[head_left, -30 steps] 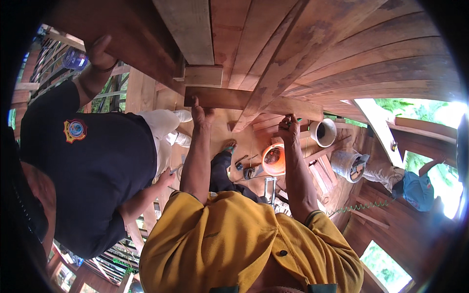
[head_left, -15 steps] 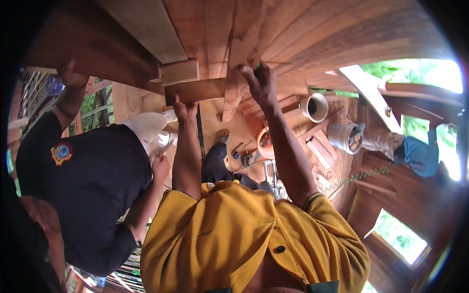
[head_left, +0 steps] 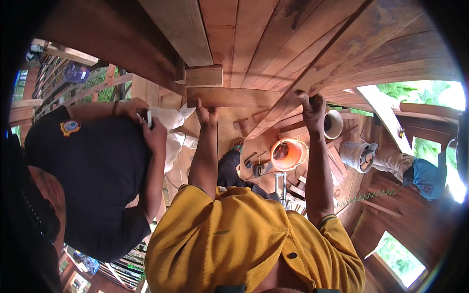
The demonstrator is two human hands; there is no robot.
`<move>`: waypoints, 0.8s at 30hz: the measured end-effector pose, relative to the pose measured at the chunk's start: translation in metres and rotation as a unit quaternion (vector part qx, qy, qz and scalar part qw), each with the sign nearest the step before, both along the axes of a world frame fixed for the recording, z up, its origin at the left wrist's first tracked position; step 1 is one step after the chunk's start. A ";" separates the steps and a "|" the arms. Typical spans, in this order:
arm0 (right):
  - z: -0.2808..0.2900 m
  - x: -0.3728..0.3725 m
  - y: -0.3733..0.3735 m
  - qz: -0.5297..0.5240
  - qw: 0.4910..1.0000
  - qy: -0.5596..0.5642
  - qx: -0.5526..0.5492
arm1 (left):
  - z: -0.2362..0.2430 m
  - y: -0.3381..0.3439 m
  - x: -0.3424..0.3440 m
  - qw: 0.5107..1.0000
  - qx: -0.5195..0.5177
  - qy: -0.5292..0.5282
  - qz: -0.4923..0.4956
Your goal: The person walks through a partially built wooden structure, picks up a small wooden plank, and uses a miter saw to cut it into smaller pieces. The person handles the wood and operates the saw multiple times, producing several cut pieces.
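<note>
The short board (head_left: 234,97) lay crosswise at twelve o'clock, its left end grasped by the left hand (head_left: 207,116); at two o'clock the right hand (head_left: 313,111) was beside a diagonal plank (head_left: 281,112), its grip impossible to tell. Below, at three o'clock, stood an orange bucket (head_left: 294,163).

Fingertips of the bare left hand (head_left: 207,115) are obscured at the short, flat brown wooden board (head_left: 234,97); grip cannot be confirmed. Contact between the bare right hand (head_left: 313,110) and the long, diagonal reddish-brown wooden plank (head_left: 337,63) cannot be determined; the plank's upper end exceeds the frame. The right forearm and hand partly mask the round, off-white bucket (head_left: 334,126). Contents of the round, orange plastic bucket (head_left: 296,155) are indistinct. The small, white object (head_left: 149,119) in a co-worker's hands is too small to identify. The mustard-yellow cloth shirt (head_left: 220,239) is truncated below.
</note>
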State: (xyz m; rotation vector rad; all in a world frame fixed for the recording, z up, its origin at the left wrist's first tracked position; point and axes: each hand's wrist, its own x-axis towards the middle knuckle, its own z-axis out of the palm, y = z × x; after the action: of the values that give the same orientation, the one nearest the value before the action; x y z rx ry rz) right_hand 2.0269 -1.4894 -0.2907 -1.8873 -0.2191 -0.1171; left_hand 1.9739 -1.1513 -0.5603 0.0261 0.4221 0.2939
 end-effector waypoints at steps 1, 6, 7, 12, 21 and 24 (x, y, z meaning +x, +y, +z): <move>0.005 -0.008 -0.001 -0.009 1.000 -0.010 -0.022 | 0.003 -0.009 -0.003 1.000 -0.002 0.003 -0.011; -0.006 -0.007 -0.008 -0.040 0.999 -0.009 0.010 | 0.003 -0.008 -0.002 0.999 -0.042 0.022 -0.009; -0.005 -0.007 -0.007 -0.051 0.998 -0.004 -0.046 | 0.002 -0.009 -0.004 0.999 -0.044 0.007 -0.014; -0.031 -0.032 -0.012 -0.064 0.998 -0.019 0.006 | -0.007 -0.006 -0.012 0.998 -0.048 -0.030 0.002; -0.114 -0.088 -0.050 -0.247 0.927 0.248 0.132 | 0.006 -0.002 -0.013 0.997 -0.070 -0.009 0.028; -0.146 -0.102 -0.071 -0.254 0.886 0.330 0.205 | 0.012 0.020 -0.014 0.992 -0.125 -0.017 0.006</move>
State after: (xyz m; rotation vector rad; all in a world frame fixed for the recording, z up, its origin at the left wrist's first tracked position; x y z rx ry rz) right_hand 1.9245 -1.5602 -0.4372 -1.4187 0.7222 0.1239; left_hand 1.9597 -1.1316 -0.5484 -0.2269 0.4231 0.2506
